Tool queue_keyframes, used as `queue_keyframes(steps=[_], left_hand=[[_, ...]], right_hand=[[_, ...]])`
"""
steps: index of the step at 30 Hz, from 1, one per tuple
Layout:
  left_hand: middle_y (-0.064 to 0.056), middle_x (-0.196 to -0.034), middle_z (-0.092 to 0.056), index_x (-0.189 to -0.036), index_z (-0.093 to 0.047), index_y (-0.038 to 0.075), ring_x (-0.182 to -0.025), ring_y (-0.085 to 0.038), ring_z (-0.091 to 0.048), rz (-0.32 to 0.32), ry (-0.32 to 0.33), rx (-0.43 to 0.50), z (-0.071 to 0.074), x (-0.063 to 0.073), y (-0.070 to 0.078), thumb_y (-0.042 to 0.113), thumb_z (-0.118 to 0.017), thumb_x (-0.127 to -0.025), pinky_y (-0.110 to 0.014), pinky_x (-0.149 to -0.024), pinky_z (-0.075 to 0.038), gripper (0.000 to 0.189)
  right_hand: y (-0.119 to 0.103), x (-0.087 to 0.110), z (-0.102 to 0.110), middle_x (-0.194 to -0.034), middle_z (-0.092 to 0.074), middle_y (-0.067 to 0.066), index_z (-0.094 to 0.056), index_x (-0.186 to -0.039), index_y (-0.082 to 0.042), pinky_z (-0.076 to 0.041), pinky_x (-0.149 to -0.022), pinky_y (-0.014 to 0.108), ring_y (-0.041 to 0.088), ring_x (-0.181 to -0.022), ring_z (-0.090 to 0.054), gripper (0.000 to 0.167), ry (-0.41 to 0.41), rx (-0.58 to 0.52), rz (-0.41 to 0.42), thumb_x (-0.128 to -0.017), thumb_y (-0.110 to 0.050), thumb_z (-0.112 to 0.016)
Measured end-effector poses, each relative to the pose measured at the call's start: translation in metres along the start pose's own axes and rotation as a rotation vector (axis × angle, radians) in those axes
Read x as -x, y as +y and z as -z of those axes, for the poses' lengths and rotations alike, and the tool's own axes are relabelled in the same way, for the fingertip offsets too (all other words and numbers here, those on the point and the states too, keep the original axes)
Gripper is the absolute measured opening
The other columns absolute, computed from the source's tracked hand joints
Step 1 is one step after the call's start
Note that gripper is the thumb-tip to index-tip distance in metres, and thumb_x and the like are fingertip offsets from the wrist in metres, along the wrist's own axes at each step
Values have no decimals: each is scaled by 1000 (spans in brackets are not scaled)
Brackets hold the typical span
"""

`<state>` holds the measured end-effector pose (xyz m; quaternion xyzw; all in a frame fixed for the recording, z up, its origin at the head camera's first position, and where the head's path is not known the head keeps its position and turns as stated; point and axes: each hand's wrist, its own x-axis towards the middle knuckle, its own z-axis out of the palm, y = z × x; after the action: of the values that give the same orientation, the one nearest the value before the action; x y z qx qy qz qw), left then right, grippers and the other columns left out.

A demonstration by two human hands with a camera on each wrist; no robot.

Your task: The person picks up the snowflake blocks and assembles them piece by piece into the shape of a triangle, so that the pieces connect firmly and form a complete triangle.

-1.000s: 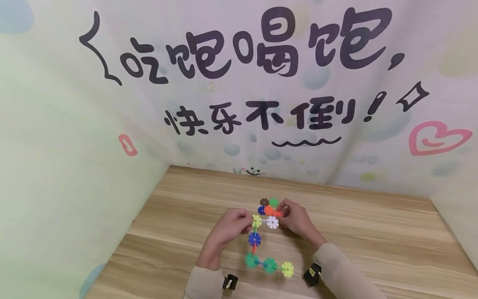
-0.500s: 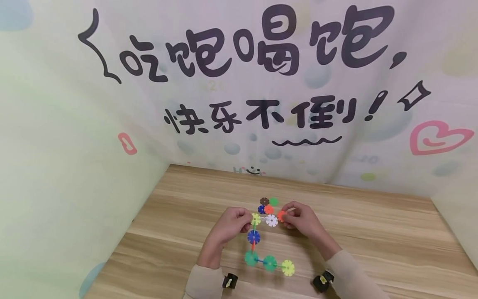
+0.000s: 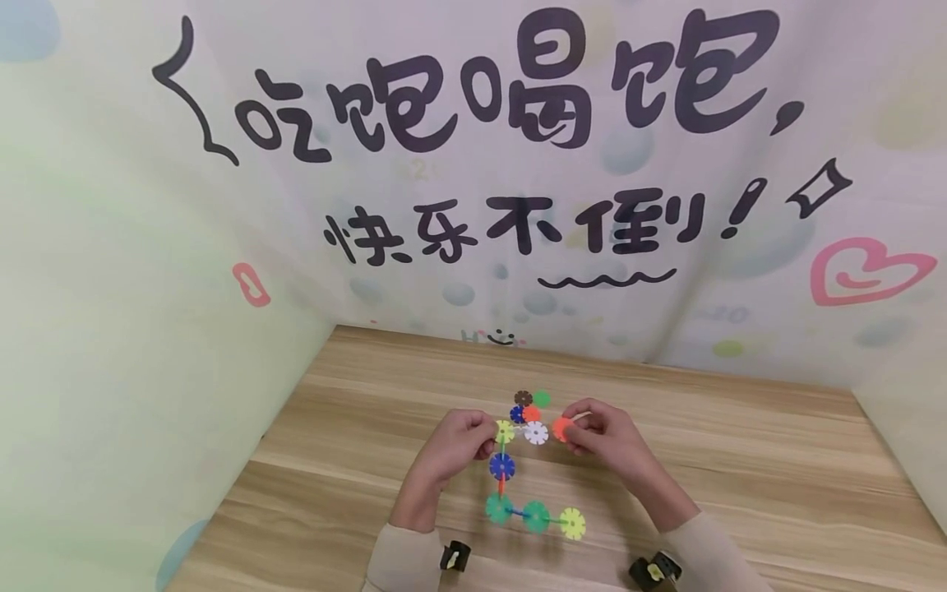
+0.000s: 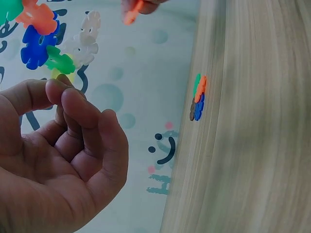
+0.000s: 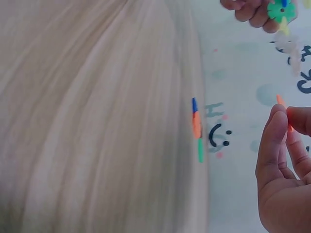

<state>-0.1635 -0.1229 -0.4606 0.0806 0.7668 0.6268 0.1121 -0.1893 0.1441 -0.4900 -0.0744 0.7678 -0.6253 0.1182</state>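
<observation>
A chain of slotted plastic discs hangs in a C shape in the head view. My left hand point(image 3: 460, 437) pinches the yellow disc point(image 3: 505, 432) at its upper left corner. From there a clear connecting disc leads right to a white disc point(image 3: 536, 433). Below it come a blue disc point(image 3: 501, 467), two green discs point(image 3: 536, 517) and another yellow disc point(image 3: 572, 524) at the lower right end. To the right, my right hand point(image 3: 610, 436) pinches a single orange disc point(image 3: 562, 429) between thumb and fingers, apart from the white disc.
Behind the chain, several loose discs lie on the wooden table point(image 3: 355, 427): brown point(image 3: 523, 399), green point(image 3: 542, 400), blue point(image 3: 517, 413) and orange point(image 3: 531, 413). A printed cloth wall point(image 3: 444, 321) rises at the table's back edge.
My right hand has moved right with the orange disc, away from the white disc, and the orange disc's flat face shows more. The left hand keeps its grip, almost still.
</observation>
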Motion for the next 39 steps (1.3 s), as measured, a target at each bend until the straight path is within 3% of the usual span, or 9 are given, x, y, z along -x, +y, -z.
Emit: queue_keyframes(steps=[5,11,18,26,35,39], left_hand=[[-5,-68,-57,-75,-62,0,-66,-19,-52,11,6,-17,-1,0,2,5,-51,-99,-42,-70,-53,27],[-3,-68,-57,-80,-63,-9,-65,-16,-52,14,2,-19,-2,0,4,7,-51,-99,-38,-69,-53,27],[-3,-68,-58,-79,-64,-7,-66,-16,-54,8,-16,-2,-1,1,2,12,-53,-100,-38,-70,-53,29],[-3,-66,-57,-72,-62,0,-64,-16,-53,11,-32,7,-1,0,2,10,-52,-99,-40,-70,-54,30],[-3,-67,-58,-75,-62,-6,-65,-16,-55,20,-38,18,-2,0,1,11,-52,-99,-47,-74,-55,30],[-3,-67,-57,-74,-61,-2,-65,-15,-55,20,-40,18,-2,-1,2,11,-52,-99,-47,-74,-56,30]], right_hand=[[-7,8,1,-93,-66,19,-61,-114,2,-59,-75,47,42,-85,-65,27,-32,-24,43,-93,-11,-72],[-11,14,2,-94,-64,19,-61,-113,0,-58,-76,49,34,-82,-67,26,-66,-55,80,-92,-11,-72],[-15,17,1,-94,-63,19,-60,-111,1,-59,-71,38,26,-78,-67,23,-88,-38,144,-94,-11,-71],[-18,18,-1,-93,-65,18,-61,-107,-1,-59,-71,38,27,-79,-68,20,-68,-43,146,-92,-10,-72],[-17,19,-4,-94,-66,19,-61,-104,0,-59,-71,36,25,-79,-68,22,-73,-63,148,-92,-14,-73],[-17,20,-6,-95,-66,19,-61,-104,2,-58,-71,35,23,-81,-68,22,-69,-71,137,-93,-14,-72]])
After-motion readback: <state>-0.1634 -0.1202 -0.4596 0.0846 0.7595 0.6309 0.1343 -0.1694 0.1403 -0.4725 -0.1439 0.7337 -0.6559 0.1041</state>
